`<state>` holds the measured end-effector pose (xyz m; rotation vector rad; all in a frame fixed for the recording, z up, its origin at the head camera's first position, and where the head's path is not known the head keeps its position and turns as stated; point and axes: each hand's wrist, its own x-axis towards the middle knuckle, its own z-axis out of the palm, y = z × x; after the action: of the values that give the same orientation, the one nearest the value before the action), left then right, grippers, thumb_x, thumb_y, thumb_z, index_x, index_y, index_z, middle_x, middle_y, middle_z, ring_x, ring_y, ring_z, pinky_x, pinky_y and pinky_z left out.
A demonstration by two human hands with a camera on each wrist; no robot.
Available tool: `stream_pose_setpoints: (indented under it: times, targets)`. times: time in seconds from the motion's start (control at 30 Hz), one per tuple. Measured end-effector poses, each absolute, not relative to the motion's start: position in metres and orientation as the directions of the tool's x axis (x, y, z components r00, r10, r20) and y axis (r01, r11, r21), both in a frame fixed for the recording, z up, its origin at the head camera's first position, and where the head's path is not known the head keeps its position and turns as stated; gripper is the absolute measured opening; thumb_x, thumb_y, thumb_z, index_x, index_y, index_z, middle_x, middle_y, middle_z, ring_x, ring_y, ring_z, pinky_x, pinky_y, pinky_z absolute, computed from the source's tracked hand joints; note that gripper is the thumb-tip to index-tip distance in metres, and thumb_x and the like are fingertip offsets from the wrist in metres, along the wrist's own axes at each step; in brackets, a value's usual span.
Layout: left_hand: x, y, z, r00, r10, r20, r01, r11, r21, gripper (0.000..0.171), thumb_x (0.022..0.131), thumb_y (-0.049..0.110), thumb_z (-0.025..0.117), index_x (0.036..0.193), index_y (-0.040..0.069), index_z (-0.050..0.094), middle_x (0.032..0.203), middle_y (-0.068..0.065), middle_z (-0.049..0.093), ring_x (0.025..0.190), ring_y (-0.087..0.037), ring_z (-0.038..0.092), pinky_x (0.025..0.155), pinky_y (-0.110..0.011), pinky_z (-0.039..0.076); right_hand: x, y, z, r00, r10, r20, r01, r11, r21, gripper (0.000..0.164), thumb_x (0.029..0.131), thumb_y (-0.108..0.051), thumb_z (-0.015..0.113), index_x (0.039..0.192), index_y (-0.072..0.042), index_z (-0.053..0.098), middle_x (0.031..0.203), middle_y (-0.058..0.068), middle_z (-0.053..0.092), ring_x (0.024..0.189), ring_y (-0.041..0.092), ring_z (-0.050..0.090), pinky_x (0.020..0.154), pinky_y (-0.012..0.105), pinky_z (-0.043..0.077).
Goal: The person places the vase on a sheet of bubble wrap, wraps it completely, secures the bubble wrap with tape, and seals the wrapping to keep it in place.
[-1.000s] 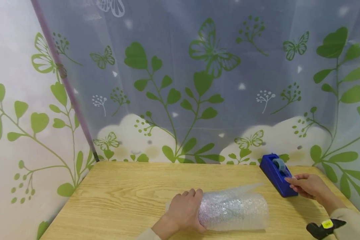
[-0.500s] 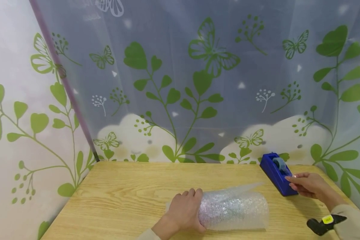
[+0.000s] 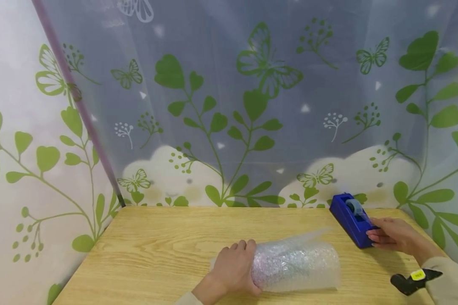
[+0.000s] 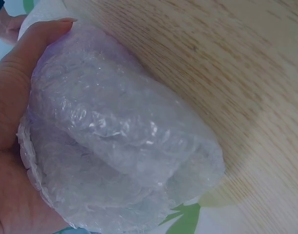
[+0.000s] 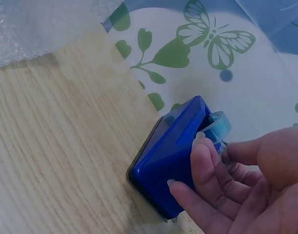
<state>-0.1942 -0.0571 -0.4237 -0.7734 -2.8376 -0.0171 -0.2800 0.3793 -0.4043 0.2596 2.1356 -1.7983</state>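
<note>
My left hand [image 3: 234, 267] grips the left end of a roll of clear bubble wrap [image 3: 294, 264] lying on the table. Inside the wrap a pale purplish content shows faintly; its kind is hidden. A loose flap of wrap lifts at the back. In the left wrist view the thumb lies along the bubble wrap [image 4: 110, 112]. At the right, my right hand [image 3: 400, 235] is at the front of a blue tape dispenser [image 3: 345, 216], thumb and forefinger pinching the clear tape by the roll. The right wrist view shows the other fingers against the dispenser's side [image 5: 158, 170].
The wooden table [image 3: 156, 241] reaches back to a hanging curtain [image 3: 213, 127] printed with leaves and butterflies. A dark strap with a yellow label [image 3: 417, 275] sits at the right sleeve.
My right hand has shifted slightly at the dispenser's front, its fingers now closer against it. The left hand and bubble wrap have stayed in place; the head view has turned slightly.
</note>
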Motion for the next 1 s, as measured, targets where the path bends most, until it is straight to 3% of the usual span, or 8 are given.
stream_pose_setpoints:
  times: [0.2, 0.57, 0.87, 1.0]
  targets:
    - [-0.194, -0.057, -0.424, -0.842, 0.502, 0.198, 0.504, 0.862, -0.042, 0.081, 0.053, 0.063, 0.078, 0.106, 0.012, 0.045, 0.079, 0.002, 0.047, 0.067, -0.013, 0.051, 0.053, -0.026, 0.041, -0.278, 0.379, -0.405, -0.933, -0.111, -0.344, 0.319, 0.193, -0.928, 0.035, 0.103, -0.020, 0.036, 0.117, 0.012, 0.036, 0.077, 0.002, 0.067, 0.070, 0.012, 0.066, 0.072, 0.035, 0.055]
    - [-0.194, -0.058, -0.424, -0.844, 0.499, 0.196, 0.506, 0.862, -0.015, 0.082, 0.051, 0.063, 0.079, 0.106, 0.013, 0.044, 0.081, 0.001, 0.048, 0.069, -0.013, 0.052, 0.054, -0.027, 0.042, -0.272, 0.380, -0.414, -0.958, -0.110, -0.265, 0.222, 0.302, -0.927, 0.036, 0.103, -0.018, 0.031, 0.109, 0.015, 0.042, 0.082, 0.000, 0.064, 0.074, 0.010, 0.064, 0.073, 0.030, 0.054]
    - [-0.195, -0.057, -0.425, -0.847, 0.497, 0.189, 0.503, 0.864, -0.017, 0.085, 0.051, 0.065, 0.079, 0.108, 0.012, 0.045, 0.081, 0.001, 0.049, 0.070, -0.013, 0.052, 0.054, -0.027, 0.042, -0.268, 0.385, -0.423, -0.963, -0.153, -0.220, 0.160, 0.331, -0.930, 0.036, 0.105, -0.020, 0.030, 0.105, 0.011, 0.047, 0.093, 0.005, 0.064, 0.088, 0.009, 0.065, 0.082, 0.032, 0.052]
    - [-0.196, -0.057, -0.425, -0.850, 0.493, 0.185, 0.500, 0.866, -0.009, 0.085, 0.050, 0.065, 0.079, 0.107, 0.013, 0.045, 0.082, 0.001, 0.048, 0.070, -0.013, 0.052, 0.054, -0.027, 0.042, -0.266, 0.387, -0.427, -0.970, -0.162, -0.184, 0.122, 0.331, -0.936, 0.037, 0.105, -0.021, 0.030, 0.109, 0.013, 0.043, 0.096, 0.007, 0.062, 0.089, 0.007, 0.064, 0.084, 0.031, 0.051]
